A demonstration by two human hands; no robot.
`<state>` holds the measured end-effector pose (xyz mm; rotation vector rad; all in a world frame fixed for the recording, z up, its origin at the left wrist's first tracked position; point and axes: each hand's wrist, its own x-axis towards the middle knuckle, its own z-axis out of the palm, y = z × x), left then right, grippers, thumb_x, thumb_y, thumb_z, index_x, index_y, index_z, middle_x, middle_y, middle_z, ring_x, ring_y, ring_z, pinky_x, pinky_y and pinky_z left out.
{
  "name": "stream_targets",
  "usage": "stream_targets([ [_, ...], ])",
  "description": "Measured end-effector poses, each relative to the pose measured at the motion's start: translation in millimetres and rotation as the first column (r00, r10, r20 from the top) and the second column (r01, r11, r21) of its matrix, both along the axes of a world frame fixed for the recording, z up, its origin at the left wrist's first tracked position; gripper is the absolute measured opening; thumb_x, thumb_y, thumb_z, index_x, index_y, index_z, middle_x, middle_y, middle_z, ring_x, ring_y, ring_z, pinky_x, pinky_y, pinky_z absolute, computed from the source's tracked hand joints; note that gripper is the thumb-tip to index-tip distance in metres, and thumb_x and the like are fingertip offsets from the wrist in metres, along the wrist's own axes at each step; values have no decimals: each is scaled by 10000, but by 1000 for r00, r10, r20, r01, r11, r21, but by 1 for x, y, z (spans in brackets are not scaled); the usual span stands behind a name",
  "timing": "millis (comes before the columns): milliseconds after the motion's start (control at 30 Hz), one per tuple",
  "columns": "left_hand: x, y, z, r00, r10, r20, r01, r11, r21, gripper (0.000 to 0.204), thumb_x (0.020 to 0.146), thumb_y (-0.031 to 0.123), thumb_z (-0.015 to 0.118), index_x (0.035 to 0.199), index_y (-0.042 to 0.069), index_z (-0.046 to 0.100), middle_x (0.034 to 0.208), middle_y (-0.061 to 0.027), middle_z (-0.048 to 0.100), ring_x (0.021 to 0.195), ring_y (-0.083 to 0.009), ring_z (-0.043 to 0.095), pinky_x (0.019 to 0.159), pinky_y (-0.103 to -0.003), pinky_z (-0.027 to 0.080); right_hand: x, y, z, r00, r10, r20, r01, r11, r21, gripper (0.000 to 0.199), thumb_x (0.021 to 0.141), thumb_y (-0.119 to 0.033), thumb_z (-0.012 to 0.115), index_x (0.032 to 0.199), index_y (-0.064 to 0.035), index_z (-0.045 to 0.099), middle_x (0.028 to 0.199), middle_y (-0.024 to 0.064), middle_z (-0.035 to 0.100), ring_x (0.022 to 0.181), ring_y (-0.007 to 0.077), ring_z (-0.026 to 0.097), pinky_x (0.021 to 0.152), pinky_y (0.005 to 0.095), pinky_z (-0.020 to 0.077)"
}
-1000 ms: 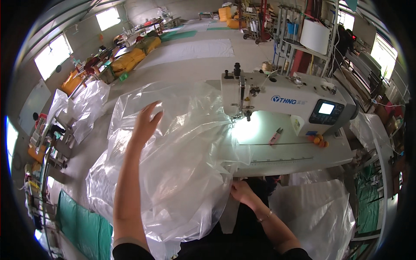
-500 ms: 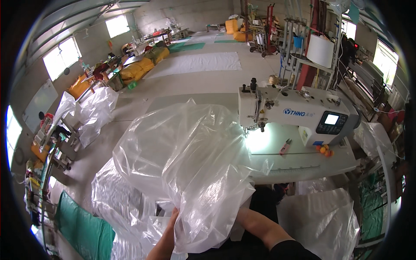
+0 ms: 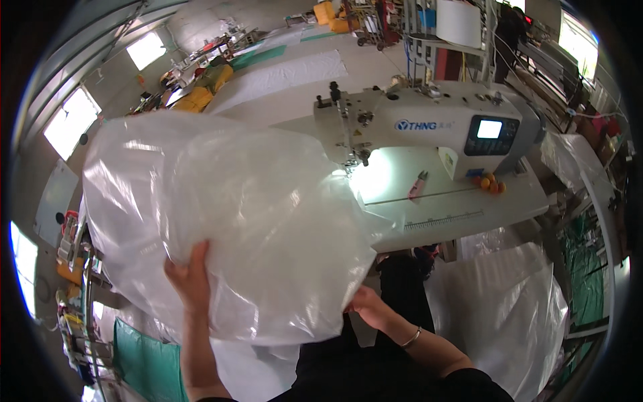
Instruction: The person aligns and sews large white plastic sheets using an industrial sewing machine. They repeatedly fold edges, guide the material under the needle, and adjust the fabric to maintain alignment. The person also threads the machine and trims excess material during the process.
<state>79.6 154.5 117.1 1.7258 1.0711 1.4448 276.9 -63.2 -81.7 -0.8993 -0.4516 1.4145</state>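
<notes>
A large sheet of clear plastic film billows over the left part of the sewing table, puffed up and full of folds. My left hand grips it from the near left side, its fingers partly hidden by the film. At the sheet's near right edge, my right hand pinches the film; a bracelet circles that wrist. The film's right part runs to the needle end of a white sewing machine, whose lamp shines on the table. Whether the needle is in the film cannot be made out.
Pink-handled snips and a cluster of small orange balls lie on the machine table. More plastic film hangs at my right. Green sheeting lies at lower left. A person in dark clothes stands at the far right.
Both hands have come up into view from under the film. The sheet has spread and lifted leftward, its near edge raised. My view has shifted, so the machine appears farther left and higher.
</notes>
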Motion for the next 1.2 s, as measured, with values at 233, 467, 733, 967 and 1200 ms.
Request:
stream_targets([
  [233, -31, 232, 4, 641, -12, -767, 138, 986, 99, 372, 886, 135, 653, 1214, -24, 579, 1100, -166, 673, 943, -245, 659, 845, -341, 511, -32, 34, 2, 990, -6, 143, -18, 985, 170, 507, 870, -185, 712, 1287, -24, 474, 1171, 92, 593, 1107, 180, 573, 892, 302, 476],
  [467, 20, 115, 76, 905, 200, -377, 92, 771, 630, 295, 935, 100, 571, 1217, 14, 577, 1178, -162, 638, 1039, -299, 619, 886, -396, 478, -30, 85, 15, 914, 130, 386, -186, 976, 112, 928, 803, -372, 775, 1491, -68, 232, 1472, 111, 385, 1359, 233, 371, 1031, 383, 375],
  [733, 32, 47, -10, 257, 131, -957, 709, 648, 279, 477, 797, 196, 708, 1250, 107, 589, 1377, -103, 490, 1349, -335, 337, 1104, -521, 277, -92, 76, 11, 851, 478, -218, -426, 871, 244, 368, 986, -360, 535, 1160, -40, 592, 1121, 81, 641, 1090, 200, 608, 936, 362, 479],
  [967, -37, 109, -70, 147, -18, -989, 569, 819, 69, 580, 783, 335, 734, 1286, 102, 565, 1315, -121, 538, 1255, -315, 464, 1066, -437, 368, -19, -34, -88, 830, 546, -112, -544, 838, 54, 302, 1002, -329, 500, 1072, -56, 607, 1036, 58, 652, 1042, 189, 620, 916, 383, 485],
  [1200, 23, 0, -4, 10, -33, -999, 507, 862, -24, 392, 796, 258, 696, 1156, 109, 649, 1113, -114, 655, 1087, -336, 599, 964, -402, 458, 5, -16, -4, 970, -165, 179, 184, 978, -98, 485, 951, -355, 579, 1292, -41, 436, 1180, 78, 595, 988, 155, 617, 792, 280, 479],
])
